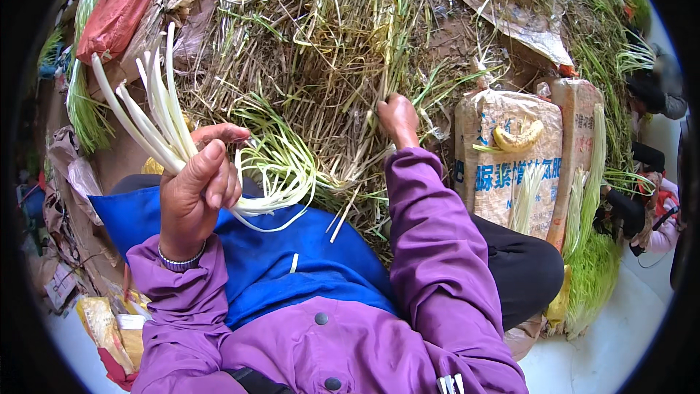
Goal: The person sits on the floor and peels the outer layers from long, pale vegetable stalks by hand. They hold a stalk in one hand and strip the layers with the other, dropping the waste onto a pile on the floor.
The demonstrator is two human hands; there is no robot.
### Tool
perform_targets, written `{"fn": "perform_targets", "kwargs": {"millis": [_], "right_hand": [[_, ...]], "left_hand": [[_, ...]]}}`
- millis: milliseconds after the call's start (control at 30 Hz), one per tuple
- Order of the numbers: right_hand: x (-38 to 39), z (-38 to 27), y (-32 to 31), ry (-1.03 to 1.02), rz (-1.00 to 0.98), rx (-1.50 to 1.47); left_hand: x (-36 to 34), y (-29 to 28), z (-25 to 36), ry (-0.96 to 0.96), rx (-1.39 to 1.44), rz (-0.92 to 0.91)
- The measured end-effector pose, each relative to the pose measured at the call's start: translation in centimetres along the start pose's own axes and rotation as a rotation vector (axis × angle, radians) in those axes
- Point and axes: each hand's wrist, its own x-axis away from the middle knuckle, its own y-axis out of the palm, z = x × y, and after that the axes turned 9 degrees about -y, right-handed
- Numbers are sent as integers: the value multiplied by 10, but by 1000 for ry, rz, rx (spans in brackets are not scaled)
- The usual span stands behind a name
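Raised at the left, my left hand (198,179) is closed round a bunch of long white-stemmed greens (162,120). The white ends fan upward past the thumb, while the thin pale-green leaves (281,171) curl out on the other side of the fist. My right hand (399,120) reaches forward to the near side of a big heap of loose stalks (313,51). Its fingers are curled closed, and whatever lies in them is hidden. Below the bunch, a blue apron (306,266) covers my lap, with a short white stem piece (294,263) on it.
Two printed woven sacks (499,168) stand to the right, one bearing a yellow curved object (519,136) and some pale greens. Bundled greens (590,284) lie beside them. A red plastic bag (125,7) lies far left. Another person (652,211) shows at the right rim.
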Motion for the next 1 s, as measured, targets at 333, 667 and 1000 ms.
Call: {"fn": "perform_targets", "kwargs": {"millis": [333, 667, 1000], "right_hand": [[52, 31, -86, -253, 149, -656], [162, -55, -144, -546, -95, -1446], [199, -92, -76, -629, -226, -671]], "left_hand": [[11, 6, -1, -28, -135, -18], [9, -3, -12, 42, -169, 12], [14, 1, -19, 129, -159, 46]]}}
